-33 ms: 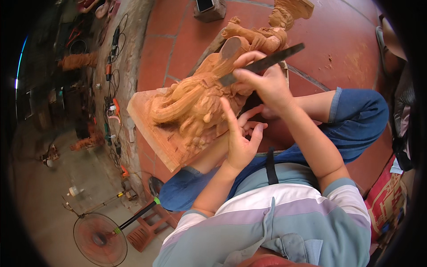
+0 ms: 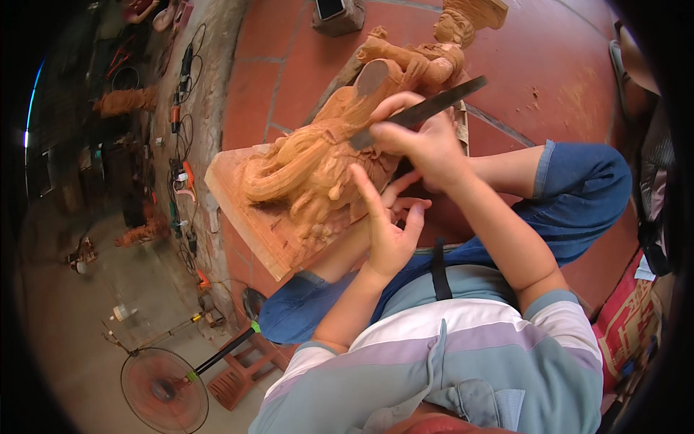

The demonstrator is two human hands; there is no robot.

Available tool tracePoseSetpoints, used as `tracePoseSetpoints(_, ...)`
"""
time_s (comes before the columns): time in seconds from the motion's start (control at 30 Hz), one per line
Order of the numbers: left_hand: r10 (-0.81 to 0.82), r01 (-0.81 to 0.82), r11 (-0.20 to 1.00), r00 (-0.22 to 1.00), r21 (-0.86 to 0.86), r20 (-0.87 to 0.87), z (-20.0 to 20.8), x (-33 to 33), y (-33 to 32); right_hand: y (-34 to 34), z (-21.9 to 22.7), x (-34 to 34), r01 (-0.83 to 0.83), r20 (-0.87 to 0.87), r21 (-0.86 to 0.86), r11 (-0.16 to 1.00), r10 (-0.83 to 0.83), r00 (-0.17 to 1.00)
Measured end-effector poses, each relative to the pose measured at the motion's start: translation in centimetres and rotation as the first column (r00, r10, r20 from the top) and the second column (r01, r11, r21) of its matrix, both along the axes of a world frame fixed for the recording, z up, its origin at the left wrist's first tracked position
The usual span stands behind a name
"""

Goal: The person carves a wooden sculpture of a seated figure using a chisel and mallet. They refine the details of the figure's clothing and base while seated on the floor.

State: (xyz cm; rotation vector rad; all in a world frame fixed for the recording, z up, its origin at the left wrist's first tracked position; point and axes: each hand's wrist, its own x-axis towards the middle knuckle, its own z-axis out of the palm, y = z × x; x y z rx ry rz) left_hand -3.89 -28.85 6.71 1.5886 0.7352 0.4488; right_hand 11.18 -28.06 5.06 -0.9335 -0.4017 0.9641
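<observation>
A large reddish-brown wooden carving (image 2: 307,163) of a figure lies tilted across my crossed legs, its thick square base (image 2: 249,239) towards the lower left and its carved head (image 2: 454,29) at the far right. My right hand (image 2: 430,148) grips a flat dark metal bar (image 2: 441,101), a chisel or a file, I cannot tell which. The bar's lower end meets the middle of the carving; the other end points up to the right. Close below it, my left hand (image 2: 390,239) has its index finger stretched against the wood, thumb and other fingers apart, holding nothing.
Wood dust (image 2: 575,101) lies on the red tiled floor (image 2: 535,65). A block with a phone (image 2: 331,9) on it stands at the far side. Power tools and cords (image 2: 184,173) line the ledge at left. A fan (image 2: 165,389) stands lower left, a red sack (image 2: 629,318) at right.
My right hand and the metal bar have shifted slightly left and down along the carving. My left index finger has moved a little left too.
</observation>
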Motion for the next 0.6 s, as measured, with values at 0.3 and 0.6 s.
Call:
tracePoseSetpoints(0.3, 0.065, -0.076, 0.995, 0.984, -0.06, -0.166, 0.6, 1.1, 2.2, 0.3, 0.0, -1.4, -0.126, -0.051, 0.066, 0.99, 0.129, 0.99)
tracePoseSetpoints(0.6, 0.075, -0.067, 0.994, 0.992, 0.084, -0.104, -0.6, 1.0, 1.8, -0.2, 0.8, -1.7, -0.112, 0.046, -0.068, 0.991, 0.116, 0.992)
